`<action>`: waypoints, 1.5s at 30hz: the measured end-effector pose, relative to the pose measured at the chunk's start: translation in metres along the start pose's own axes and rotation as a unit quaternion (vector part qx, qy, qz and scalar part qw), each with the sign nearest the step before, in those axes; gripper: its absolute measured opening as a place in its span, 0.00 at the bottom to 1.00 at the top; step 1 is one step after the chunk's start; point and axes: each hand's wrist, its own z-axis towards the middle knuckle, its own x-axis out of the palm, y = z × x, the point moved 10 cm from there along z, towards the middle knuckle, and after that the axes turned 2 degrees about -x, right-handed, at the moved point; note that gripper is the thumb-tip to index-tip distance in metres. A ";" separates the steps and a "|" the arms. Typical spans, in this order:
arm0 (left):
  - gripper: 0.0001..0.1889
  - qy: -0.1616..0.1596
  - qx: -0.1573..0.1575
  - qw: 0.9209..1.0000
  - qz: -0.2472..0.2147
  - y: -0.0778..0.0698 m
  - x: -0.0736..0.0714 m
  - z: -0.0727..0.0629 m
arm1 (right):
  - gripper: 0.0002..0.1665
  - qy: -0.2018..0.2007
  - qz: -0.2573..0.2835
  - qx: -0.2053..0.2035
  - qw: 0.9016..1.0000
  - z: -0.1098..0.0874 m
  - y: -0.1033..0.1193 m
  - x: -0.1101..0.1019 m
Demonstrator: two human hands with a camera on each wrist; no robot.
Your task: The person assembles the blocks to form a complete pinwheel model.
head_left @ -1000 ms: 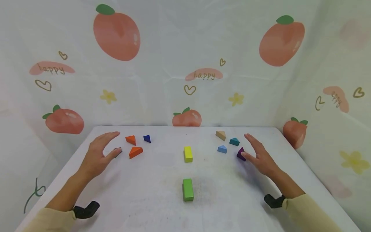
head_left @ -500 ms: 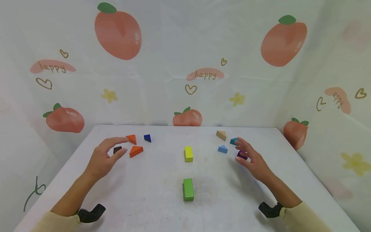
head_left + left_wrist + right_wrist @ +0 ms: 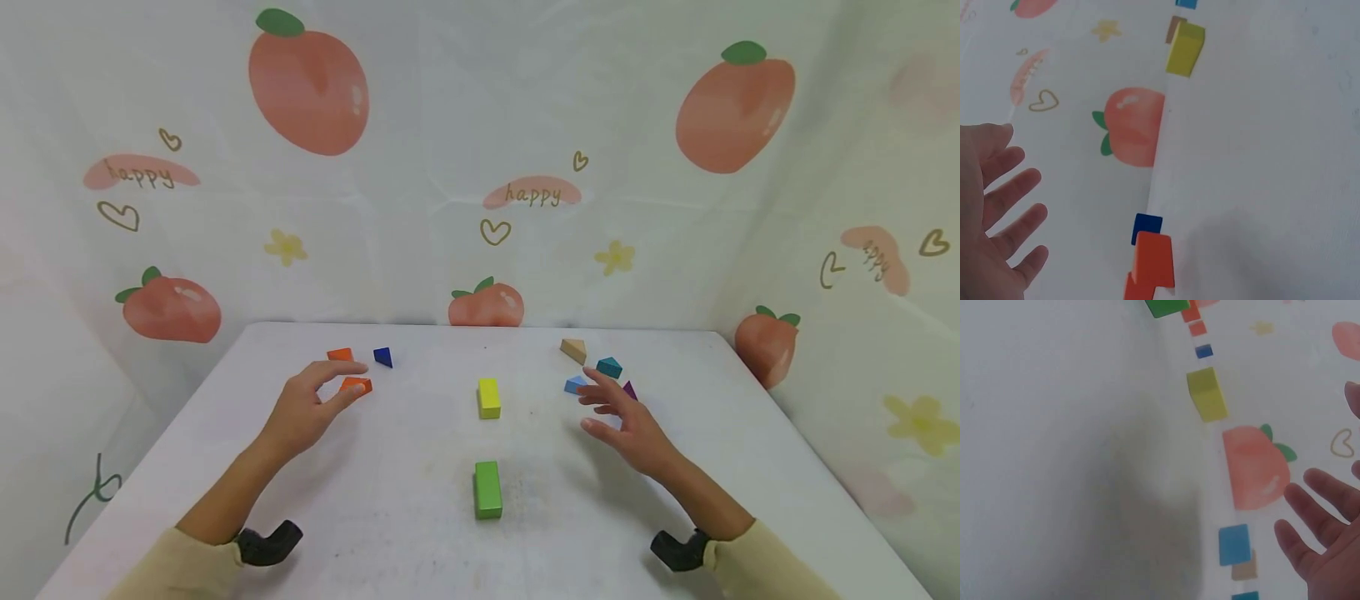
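My left hand [image 3: 303, 408] is held above the table's left side with nothing in it. In the head view its thumb and fingers partly cover two orange triangular blocks, the nearer orange block [image 3: 356, 386] and the farther orange block [image 3: 340, 355]. Past the fingertips lies a dark blue triangular block [image 3: 383, 357]. On the right, my right hand [image 3: 630, 429] hovers with its fingers spread and holds nothing. It partly hides a light blue triangular block [image 3: 574, 385] and a purple block [image 3: 630, 390]. Behind them are a teal block [image 3: 609, 367] and a beige block [image 3: 573, 350].
A yellow rectangular block [image 3: 489, 398] and, nearer, a green rectangular block [image 3: 488, 490] lie along the middle of the white table [image 3: 405, 533]. A white cloth [image 3: 420, 167] printed with peaches hangs behind and at the sides. Each wrist carries a black mount.
Both hands have moved inward, the left to the right and the right to the left. The black block is now out of sight behind the left hand. The blocks have not moved.
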 end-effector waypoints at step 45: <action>0.31 0.147 -0.097 0.981 -0.078 -0.017 0.148 0.041 | 0.41 0.191 0.051 0.094 0.976 -0.004 0.017 0.106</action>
